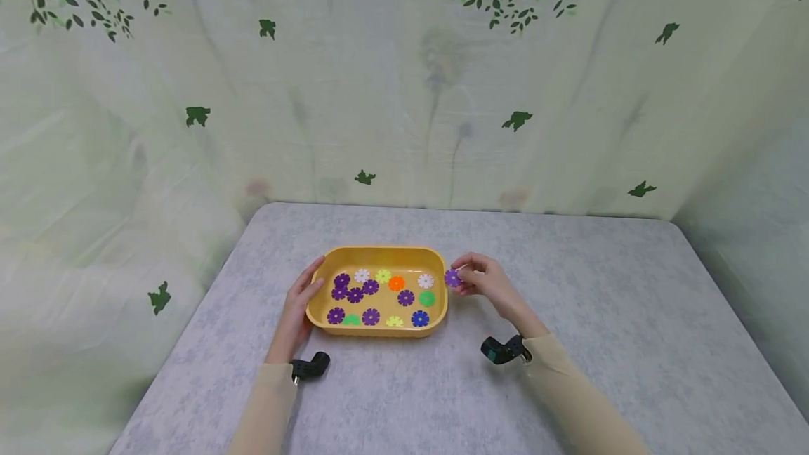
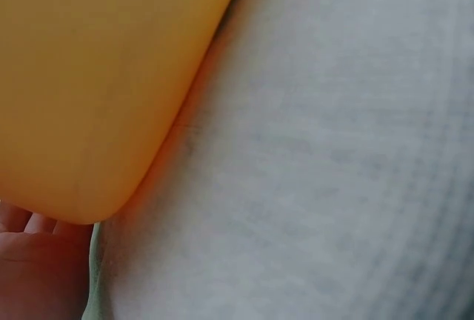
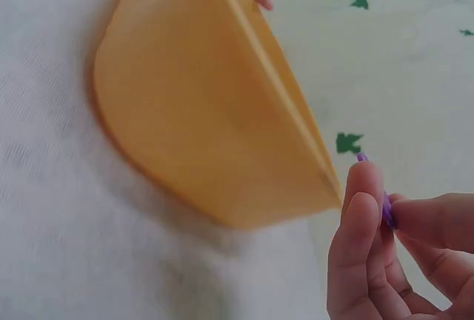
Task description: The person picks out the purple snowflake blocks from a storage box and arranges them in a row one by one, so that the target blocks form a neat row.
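A yellow tray [image 1: 377, 332] stands on the table with several notched, flower-shaped plastic discs lying in it: purple, white, yellow-green, green, orange and blue. My left hand [image 1: 299, 307] holds the tray by its left end, fingers along the outer wall and thumb near the rim. In the left wrist view, part of the left hand [image 2: 44, 268] shows beneath the tray wall [image 2: 96, 98]. Just outside the tray's right rim, my right hand [image 1: 489, 283] pinches a purple disc [image 1: 451, 278] between thumb and fingers. The right wrist view shows this disc [image 3: 388, 212] edge-on, mostly covered by the fingertips.
A grey mottled cloth covers the table [image 1: 600, 328]. Behind and beside it hangs a pale curtain [image 1: 404, 90] printed with green leaves. A black wrist camera [image 1: 311, 366] sits on the left wrist, another camera [image 1: 502, 350] on the right.
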A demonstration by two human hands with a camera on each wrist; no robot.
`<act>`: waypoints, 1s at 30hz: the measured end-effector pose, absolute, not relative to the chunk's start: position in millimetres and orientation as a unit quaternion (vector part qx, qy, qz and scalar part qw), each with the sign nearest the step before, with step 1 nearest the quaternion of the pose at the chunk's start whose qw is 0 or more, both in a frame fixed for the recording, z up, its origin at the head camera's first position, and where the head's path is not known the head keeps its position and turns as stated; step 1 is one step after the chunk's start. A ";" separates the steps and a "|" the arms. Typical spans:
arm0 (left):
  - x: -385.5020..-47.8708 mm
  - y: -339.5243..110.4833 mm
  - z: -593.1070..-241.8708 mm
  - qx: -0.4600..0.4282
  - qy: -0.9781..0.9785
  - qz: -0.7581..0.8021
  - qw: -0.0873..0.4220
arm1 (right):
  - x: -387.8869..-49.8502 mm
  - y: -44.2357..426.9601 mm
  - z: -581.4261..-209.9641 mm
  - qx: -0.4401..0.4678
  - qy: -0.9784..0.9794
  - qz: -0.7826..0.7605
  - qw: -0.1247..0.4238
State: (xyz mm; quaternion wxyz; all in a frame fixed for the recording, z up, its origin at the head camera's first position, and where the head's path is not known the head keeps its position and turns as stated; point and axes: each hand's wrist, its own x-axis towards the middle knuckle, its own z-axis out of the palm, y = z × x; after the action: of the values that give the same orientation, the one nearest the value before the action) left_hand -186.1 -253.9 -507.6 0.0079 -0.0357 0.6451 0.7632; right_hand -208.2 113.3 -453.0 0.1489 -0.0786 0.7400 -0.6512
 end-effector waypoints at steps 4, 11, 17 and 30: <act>-185.9 -254.1 -505.9 -0.034 0.646 0.763 0.006 | -208.5 126.6 -468.5 -0.056 0.745 -0.649 0.142; -185.7 -254.3 -506.0 -0.034 0.645 0.764 0.009 | -205.6 136.3 -484.5 -0.036 0.765 -0.624 0.155; -185.5 -253.6 -506.4 -0.034 0.643 0.765 0.007 | -202.0 135.4 -491.1 -0.030 0.796 -0.582 0.163; -184.7 -253.8 -507.1 -0.036 0.643 0.765 0.008 | -206.9 127.2 -483.5 -0.008 0.821 -0.556 0.130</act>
State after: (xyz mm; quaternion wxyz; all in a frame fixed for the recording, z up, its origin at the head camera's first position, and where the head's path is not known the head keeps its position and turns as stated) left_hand -184.7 -253.8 -507.1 0.0077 -0.0362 0.6433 0.7647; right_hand -206.9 127.2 -483.5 0.1305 -0.0077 0.8206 -0.5563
